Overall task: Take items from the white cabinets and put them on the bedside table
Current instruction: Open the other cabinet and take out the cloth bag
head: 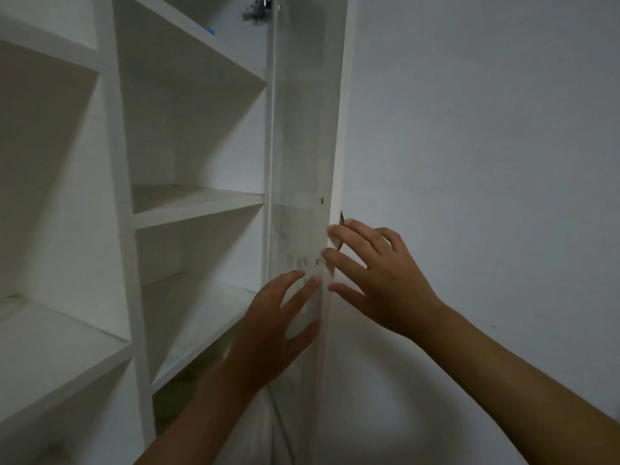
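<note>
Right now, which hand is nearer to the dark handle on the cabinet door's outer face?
The right hand. Its fingertips reach the door edge right by the dark handle. The left hand is lower, spread against the open door's inner face.

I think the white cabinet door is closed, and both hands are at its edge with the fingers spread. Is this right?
Not quite. The head view shows the cabinet door swung open, seen nearly edge-on, with the shelves exposed beside it. The rest holds: the left hand and the right hand are both at the door's edge with fingers spread.
</note>
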### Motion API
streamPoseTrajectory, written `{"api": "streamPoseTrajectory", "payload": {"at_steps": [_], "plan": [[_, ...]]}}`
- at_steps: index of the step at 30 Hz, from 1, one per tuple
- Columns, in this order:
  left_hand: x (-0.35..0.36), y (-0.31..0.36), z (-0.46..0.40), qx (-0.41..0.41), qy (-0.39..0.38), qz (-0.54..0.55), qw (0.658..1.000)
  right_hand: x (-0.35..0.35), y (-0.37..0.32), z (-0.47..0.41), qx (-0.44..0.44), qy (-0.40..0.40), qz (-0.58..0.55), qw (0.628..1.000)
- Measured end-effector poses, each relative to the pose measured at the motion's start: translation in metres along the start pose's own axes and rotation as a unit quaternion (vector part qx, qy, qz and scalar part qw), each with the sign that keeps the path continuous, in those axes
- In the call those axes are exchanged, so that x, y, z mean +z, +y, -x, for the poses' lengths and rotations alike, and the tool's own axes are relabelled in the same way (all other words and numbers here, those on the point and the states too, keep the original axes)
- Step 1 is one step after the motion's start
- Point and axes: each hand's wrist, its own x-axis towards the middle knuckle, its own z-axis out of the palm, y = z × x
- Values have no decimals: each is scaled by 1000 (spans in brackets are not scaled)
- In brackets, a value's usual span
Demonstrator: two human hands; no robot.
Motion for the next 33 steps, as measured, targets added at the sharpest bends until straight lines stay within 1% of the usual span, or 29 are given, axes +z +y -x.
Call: {"api": "streamPoseTrajectory", "payload": {"at_steps": [7, 12, 16, 19, 25, 30, 33], "plan": [[53, 6, -35, 51, -11, 12, 999, 10, 50, 33, 23, -21, 37, 999], [86, 10, -56, 51, -26, 15, 998, 25, 82, 51, 52, -36, 43, 997], [112, 6, -76, 68, -39, 0, 997, 42, 110, 62, 78, -38, 42, 995], [120, 1, -85, 75, -43, -20, 996, 49, 120, 64, 85, -39, 40, 995], [150, -12, -104, 57, -68, -58, 994, 78, 150, 75, 106, -59, 37, 992], [177, -28, -113, 14, -127, -91, 988, 101, 166, 92, 119, -118, 31, 985], [189, -31, -114, -1, -138, -102, 985, 114, 173, 104, 116, -141, 31, 983]]}}
